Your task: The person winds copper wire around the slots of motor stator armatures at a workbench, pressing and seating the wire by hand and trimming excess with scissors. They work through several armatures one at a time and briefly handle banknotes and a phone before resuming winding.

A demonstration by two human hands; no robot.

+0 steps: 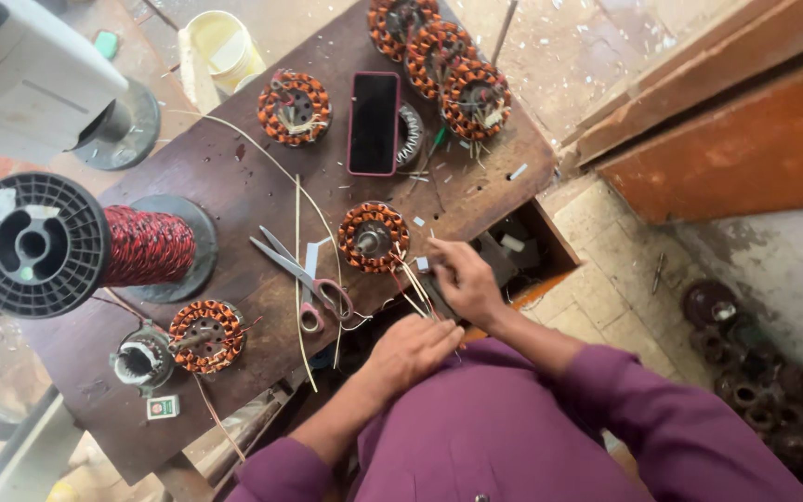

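A small motor-winding repair workshop is showing here. A worn wooden workbench [234, 177] is carrying 6 copper-wound stator cores, 1 of them [295, 108] near a big spool of red-and-black winding wire [85, 246]. Scissors [304, 274] and wire offcuts are lying about on it. More old motor parts [755, 372] are piling up on the dusty tiled floor [606, 288].

Crowded bench, one open lane round the phone [374, 123]

Bare wood lies left of the phone, down toward the scissors [301, 276]; wound stators [439, 56] block its right and far side (stacked close together), another stator [374, 237] sits just below.
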